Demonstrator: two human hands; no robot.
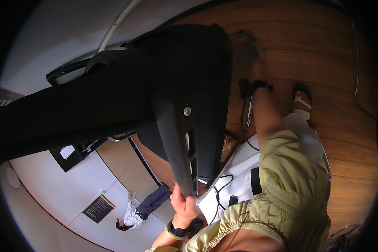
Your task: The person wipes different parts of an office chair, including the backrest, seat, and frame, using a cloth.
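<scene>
A large black object with a padded-looking body fills the upper left and middle; its exact kind cannot be told. My left hand (185,203) is closed around the lower end of its dark slotted plastic frame (176,141), which carries a round metal bolt. My right arm reaches up beyond the object's right side. My right hand (256,64) is dim and blurred beside a curved metal tube (255,44), and its grip cannot be made out. Both wrists have dark bands. A black cable (219,195) lies over my white trousers.
Wooden flooring (302,60) spans the right side, with my sandalled foot (301,100) on it. Metal tubing (326,157) runs beside my leg. At lower left another person (135,217) is near a wall with a dark sign (99,208). A pale pipe (115,25) stands at upper left.
</scene>
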